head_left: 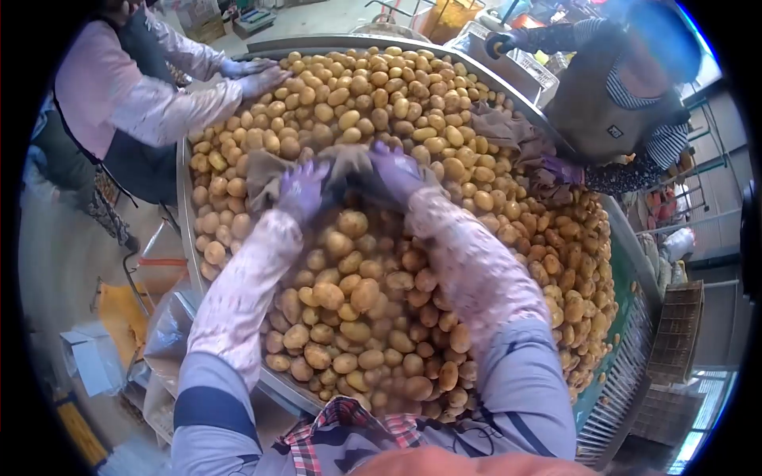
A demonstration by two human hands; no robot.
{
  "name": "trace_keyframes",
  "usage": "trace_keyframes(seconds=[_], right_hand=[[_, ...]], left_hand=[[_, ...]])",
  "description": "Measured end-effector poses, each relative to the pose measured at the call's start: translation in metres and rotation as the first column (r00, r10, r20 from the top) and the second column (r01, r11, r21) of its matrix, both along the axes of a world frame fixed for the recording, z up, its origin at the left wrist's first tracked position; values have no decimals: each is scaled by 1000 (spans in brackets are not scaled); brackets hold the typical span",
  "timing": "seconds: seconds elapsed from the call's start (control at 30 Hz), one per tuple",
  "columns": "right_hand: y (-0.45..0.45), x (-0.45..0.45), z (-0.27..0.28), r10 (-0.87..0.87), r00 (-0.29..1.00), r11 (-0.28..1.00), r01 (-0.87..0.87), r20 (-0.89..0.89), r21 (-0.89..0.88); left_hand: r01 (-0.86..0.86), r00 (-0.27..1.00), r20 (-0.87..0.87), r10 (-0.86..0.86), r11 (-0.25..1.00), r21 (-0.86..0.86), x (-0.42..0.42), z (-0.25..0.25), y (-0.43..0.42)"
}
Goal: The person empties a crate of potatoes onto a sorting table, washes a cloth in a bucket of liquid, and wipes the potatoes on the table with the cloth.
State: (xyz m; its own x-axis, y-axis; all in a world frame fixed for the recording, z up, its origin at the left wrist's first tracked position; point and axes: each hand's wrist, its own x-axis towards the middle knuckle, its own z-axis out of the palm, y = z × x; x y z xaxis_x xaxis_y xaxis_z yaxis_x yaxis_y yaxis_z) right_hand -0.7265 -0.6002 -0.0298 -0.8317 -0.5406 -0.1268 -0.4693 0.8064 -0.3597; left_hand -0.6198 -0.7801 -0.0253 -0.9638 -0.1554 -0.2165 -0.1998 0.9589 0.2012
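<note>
A grey-brown cloth (345, 163) lies bunched over the heap of potatoes (349, 293), stretching between my two hands. My left hand (304, 190), in a purple glove, grips the cloth near its left part, fingers pointing away from me. On the right part, my right hand (397, 170), gloved the same, is closed on the cloth; its thumb is hidden. Potatoes lie all round both hands, and those between my forearms are slightly blurred. Patterned pink sleeves cover both forearms.
A metal-edged sorting table (184, 206) holds the potatoes. One co-worker (119, 87) at left has gloved hands on the heap. Another co-worker (619, 95) at right has a gloved hand on a second cloth (516, 131). Metal rollers (615, 397) and a crate (675, 329) are at right.
</note>
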Motion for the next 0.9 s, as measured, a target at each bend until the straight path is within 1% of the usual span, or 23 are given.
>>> trace_keyframes(seconds=[0.03, 0.07, 0.13, 0.17, 0.2, 0.27, 0.3, 0.33, 0.4, 0.43, 0.47, 0.5, 0.53, 0.57, 0.6, 0.63, 0.67, 0.7, 0.73, 0.8, 0.83, 0.87, 0.9], right_hand=[[14, 19, 20, 54, 992, 998, -57, 117, 17], [25, 36, 33, 152, 987, 988, -152, 55, -8], [40, 62, 45, 336, 940, 941, -338, -57, -30], [36, 65, 33, 338, 916, 941, -324, -215, 97], [28, 54, 6, 275, 928, 959, -245, -250, 144], [3, 36, 15, 114, 969, 993, -105, -221, 53], [-9, 30, 24, 26, 986, 999, -20, -164, 35], [-22, 23, 22, -34, 988, 996, 46, -151, 78], [-24, 21, -9, -104, 958, 995, 104, -269, -13], [-19, 36, 1, -65, 970, 998, 70, -233, 11], [-11, 50, 15, -29, 977, 999, 36, -212, 31], [-5, 50, -8, 30, 923, 999, -23, -385, 22], [5, 63, -2, 91, 890, 995, -67, -447, 71], [21, 80, 26, 200, 908, 979, -172, -368, 110], [38, 92, 56, 308, 909, 950, -278, -281, 142], [51, 96, 63, 295, 915, 955, -286, -275, 73], [63, 100, 71, 290, 919, 954, -298, -268, 8], [68, 99, 96, 165, 982, 985, -169, -92, -28], [81, 101, 112, 57, 996, 971, -71, -69, -228], [103, 115, 164, -75, 996, 854, 39, -50, -519], [119, 103, 170, 87, 906, 778, -321, -414, -540], [124, 115, 198, 45, 900, 782, -302, -434, -545], [129, 127, 225, 3, 892, 785, -282, -452, -551]], left_hand=[[81, 996, -45, -79, 995, 59, 18, -25, -11], [160, 984, -93, -149, 980, 120, 33, -52, -18], [204, 971, -147, -190, 975, 85, 67, -24, 4], [187, 969, -193, -157, 971, 147, 69, -21, 6], [124, 985, -133, -111, 987, 101, 55, -42, 3], [11, 989, -143, -24, 996, -90, 30, -26, 19], [-33, 993, -116, 27, 998, -55, 18, -11, 26], [-44, 996, -88, 35, 994, -104, 4, -12, 24], [-33, 993, -112, 30, 999, -22, -8, -26, 11], [10, 999, -51, -14, 997, -78, 8, -5, 18], [10, 993, -118, -15, 999, -45, 18, -18, 18], [-12, 979, -204, 13, 1000, 5, 32, -20, 19], [-30, 959, -279, 44, 998, 55, 44, -22, 17], [49, 942, -330, 63, 946, 321, 53, -32, 9], [140, 924, -370, 95, 818, 558, 61, -36, 3], [211, 860, -487, 151, 764, 610, 71, -25, 11], [265, 869, -470, 154, 656, 707, 82, 15, 20], [331, 825, -560, 74, 740, 586, 88, 44, 28], [381, 777, -629, -15, 807, 451, 94, 71, 36], [450, 661, -747, 65, 763, 464, 108, 140, 64], [476, 598, -794, 108, 750, 460, 111, 161, 74], [504, 538, -829, 152, 731, 460, 112, 176, 83], [556, 525, -835, 165, 676, 483, 114, 192, 90]])
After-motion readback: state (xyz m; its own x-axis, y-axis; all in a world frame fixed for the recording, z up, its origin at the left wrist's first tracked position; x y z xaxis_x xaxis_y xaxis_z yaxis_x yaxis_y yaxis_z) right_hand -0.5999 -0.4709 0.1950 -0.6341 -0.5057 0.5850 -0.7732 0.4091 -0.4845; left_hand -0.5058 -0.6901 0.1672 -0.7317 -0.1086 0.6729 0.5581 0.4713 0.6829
